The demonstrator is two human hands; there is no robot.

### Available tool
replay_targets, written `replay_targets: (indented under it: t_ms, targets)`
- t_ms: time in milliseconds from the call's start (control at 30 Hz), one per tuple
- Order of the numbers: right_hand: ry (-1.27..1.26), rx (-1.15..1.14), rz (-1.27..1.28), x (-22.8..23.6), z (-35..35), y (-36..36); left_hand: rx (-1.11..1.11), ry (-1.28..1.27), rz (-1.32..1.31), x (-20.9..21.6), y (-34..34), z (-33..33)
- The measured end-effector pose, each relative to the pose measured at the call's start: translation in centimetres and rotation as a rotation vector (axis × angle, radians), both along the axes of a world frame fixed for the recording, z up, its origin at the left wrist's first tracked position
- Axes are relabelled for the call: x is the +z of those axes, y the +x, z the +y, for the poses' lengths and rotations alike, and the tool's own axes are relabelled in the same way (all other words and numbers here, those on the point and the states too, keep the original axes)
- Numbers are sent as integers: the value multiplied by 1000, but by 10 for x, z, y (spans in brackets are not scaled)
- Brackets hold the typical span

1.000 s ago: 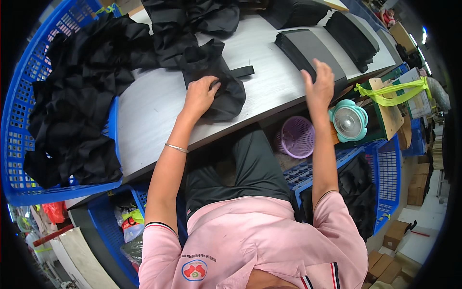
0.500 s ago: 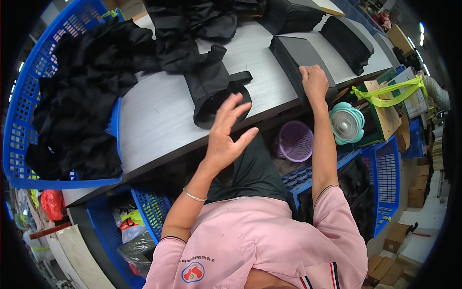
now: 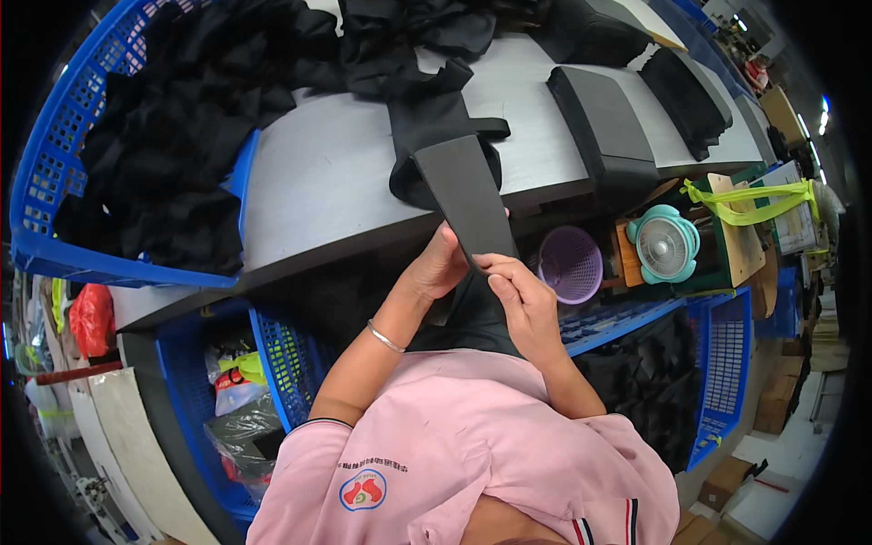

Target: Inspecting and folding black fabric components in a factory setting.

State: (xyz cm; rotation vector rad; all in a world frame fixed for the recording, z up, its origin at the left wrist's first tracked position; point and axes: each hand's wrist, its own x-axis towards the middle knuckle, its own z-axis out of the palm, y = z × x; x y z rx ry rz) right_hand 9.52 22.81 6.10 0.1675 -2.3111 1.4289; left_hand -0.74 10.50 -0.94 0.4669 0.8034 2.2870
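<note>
Between my two hands is a flat dark grey panel (image 3: 461, 186), a long strip held tilted over the table's front edge. My left hand (image 3: 439, 262) grips its near left side, with some fingers hidden beneath it. My right hand (image 3: 522, 300) pinches its near end with thumb and fingers. Just beyond the panel lies a black fabric piece (image 3: 427, 116) with a loop strap sticking out on its right; the panel partly covers it. A stack of similar dark panels (image 3: 604, 118) stands to the right on the table.
A blue basket (image 3: 118, 268) heaped with black fabric (image 3: 163, 154) stands at the left of the grey table (image 3: 318, 191). More dark stacks (image 3: 686, 100) lie at the far right. Below are a purple basket (image 3: 570, 263), a turquoise fan (image 3: 666, 243) and blue crates (image 3: 718, 391).
My right hand has come from the panel stack to the middle, bringing a panel. My left hand, open before, now grips that panel too. The view has shifted slightly.
</note>
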Motion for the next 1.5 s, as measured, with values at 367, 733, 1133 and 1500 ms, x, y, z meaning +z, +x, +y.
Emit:
replay_targets:
  t_ms: [367, 733, 1133, 1500]
  targets:
    - [245, -248, 19, -32, 2, 11, 211, -32, -292, 26, 22, -15]
    - [-497, 70, -392, -42, 29, 20, 807, -838, 508, 20, 30, -18]
    - [183, -57, -321, -32, 23, -15, 1042, -1121, 1013, 10, -68, -32]
    - [317, -69, 227, -84, 16, -104, 507, -737, 1321, 68, -8, -14]
